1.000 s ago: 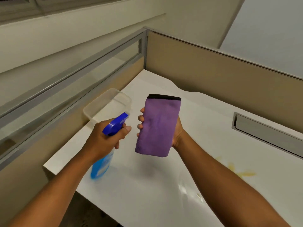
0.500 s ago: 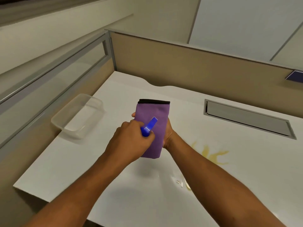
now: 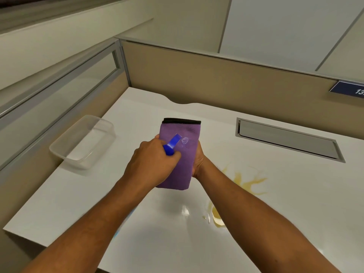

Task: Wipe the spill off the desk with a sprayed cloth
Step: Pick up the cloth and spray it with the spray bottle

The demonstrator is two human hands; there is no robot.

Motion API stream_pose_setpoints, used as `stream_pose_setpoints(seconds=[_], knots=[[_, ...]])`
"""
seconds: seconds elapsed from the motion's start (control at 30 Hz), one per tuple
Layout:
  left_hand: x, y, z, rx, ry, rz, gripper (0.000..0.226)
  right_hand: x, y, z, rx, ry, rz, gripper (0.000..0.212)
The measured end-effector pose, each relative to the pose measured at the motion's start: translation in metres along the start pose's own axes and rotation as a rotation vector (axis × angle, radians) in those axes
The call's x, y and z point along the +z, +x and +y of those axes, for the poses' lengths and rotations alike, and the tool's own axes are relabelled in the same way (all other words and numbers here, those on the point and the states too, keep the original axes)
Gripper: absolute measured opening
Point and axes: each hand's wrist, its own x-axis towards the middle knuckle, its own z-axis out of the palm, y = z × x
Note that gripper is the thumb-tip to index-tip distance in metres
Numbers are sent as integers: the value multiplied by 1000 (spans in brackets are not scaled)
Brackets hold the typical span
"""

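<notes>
A folded purple cloth [image 3: 187,154] with a black top edge stands upright above the white desk [image 3: 98,194], held from behind by my right hand [image 3: 198,160]. My left hand [image 3: 151,164] grips a spray bottle, of which only the blue nozzle [image 3: 172,144] shows, pointed at the cloth's face. A small wet foamy spot [image 3: 184,140] sits on the cloth just past the nozzle. A yellow spill [image 3: 246,182] spreads on the desk to the right of my right forearm, with a smaller puddle [image 3: 216,217] nearer me.
A clear plastic container [image 3: 82,142] rests at the desk's left edge. A grey recessed cable tray [image 3: 285,140] lies at the back right. Beige partition walls [image 3: 216,81] enclose the desk at the back and left.
My left hand brought the spray bottle from beside the cloth to right in front of it. A wet spot has appeared on the cloth. The view has shifted right.
</notes>
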Motion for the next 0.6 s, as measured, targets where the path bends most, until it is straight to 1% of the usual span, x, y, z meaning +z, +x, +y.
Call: stream_pose_setpoints(seconds=[0.03,0.13,0.23,0.3,0.37,0.43,0.5,0.6], knots=[[-3,0,-2,-6,-10,7,23,0,0,-1,21,31,26,41],[-7,5,-6,-54,-20,29,24,-6,6,0,43,66,214,55],[-6,10,-9,-80,-25,42,27,-4,10,1,25,26,306,52],[-6,9,-9,-82,-45,44,27,-2,11,3,29,24,281,54],[-6,4,-8,-63,-54,34,25,-3,11,3,15,15,198,61],[-4,-6,-8,-29,-33,13,24,-2,9,1,-4,-16,106,60],[0,-15,-6,-2,3,-5,25,-1,10,-1,26,-6,30,60],[11,-21,-1,-8,62,-22,31,-3,14,0,72,11,23,63]])
